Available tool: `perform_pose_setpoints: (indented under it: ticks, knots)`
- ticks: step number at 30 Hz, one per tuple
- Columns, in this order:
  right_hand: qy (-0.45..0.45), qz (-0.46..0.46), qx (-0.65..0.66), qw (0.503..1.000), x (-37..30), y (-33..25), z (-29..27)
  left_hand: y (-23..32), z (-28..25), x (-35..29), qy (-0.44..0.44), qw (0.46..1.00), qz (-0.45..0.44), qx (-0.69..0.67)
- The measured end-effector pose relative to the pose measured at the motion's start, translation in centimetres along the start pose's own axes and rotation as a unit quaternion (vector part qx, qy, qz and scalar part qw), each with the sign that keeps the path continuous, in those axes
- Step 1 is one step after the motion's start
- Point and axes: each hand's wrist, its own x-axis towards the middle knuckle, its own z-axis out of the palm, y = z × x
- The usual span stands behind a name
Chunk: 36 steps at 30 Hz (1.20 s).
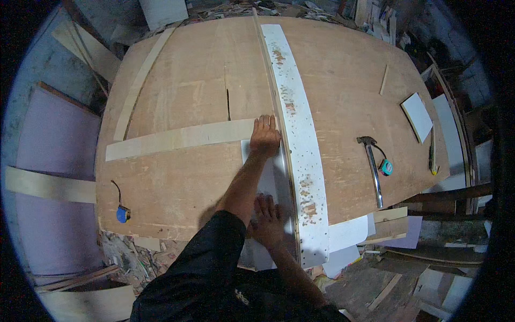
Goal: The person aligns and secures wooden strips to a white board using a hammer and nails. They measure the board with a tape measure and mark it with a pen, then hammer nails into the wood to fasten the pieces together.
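My left hand (pixel 265 137) lies with its fingers stretched out over the right end of a pale wooden strip (pixel 182 138), close beside a long raised white board (pixel 306 139). Nearer to me, my right hand (pixel 266 221) rests flat with fingers apart on a smooth white panel (pixel 279 180). This panel sits along the left side of the raised board, partly covered by my arms. Small holes and chipped brown patches mark the raised board's top. Beyond the strip, a thin dark slot (pixel 228 104) shows in the plywood table (pixel 198 59).
A claw hammer (pixel 374 172) and a teal tape measure (pixel 385 167) lie on the right. Farther right are a white offcut (pixel 417 117) and a cutter knife (pixel 433 155). A blue tape measure (pixel 123 214) sits front left, another pale strip (pixel 142 86) far left. Scraps litter the floor.
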Motion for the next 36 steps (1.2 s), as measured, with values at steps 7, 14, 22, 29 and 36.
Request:
perform_pose_setpoints:
  ticks: [7, 14, 22, 29, 36]
  knots:
    - [0.009, -0.02, 0.045, 0.999, 0.0, 0.1, 0.2, -0.5, 0.2, 0.0, 0.003, 0.999, 0.032, 0.037]
    - [-0.01, -0.02, -0.025, 0.999, -0.6, 0.1, -0.1, 0.2, 0.8, -0.8, 0.009, 1.0, -0.018, 0.019]
    - [0.037, -0.03, -0.041, 0.998, -4.7, -0.2, 1.6, 2.3, -0.4, -4.0, -0.027, 0.999, -0.041, 0.012]
    - [-0.005, -0.033, -0.134, 0.99, -5.6, -0.5, 1.4, 2.8, -0.7, -5.2, -0.086, 0.995, -0.043, 0.028]
    - [-0.07, -0.009, -0.192, 0.979, -5.7, -0.6, 1.9, 2.1, -3.1, -6.5, -0.193, 0.981, -0.023, 0.015]
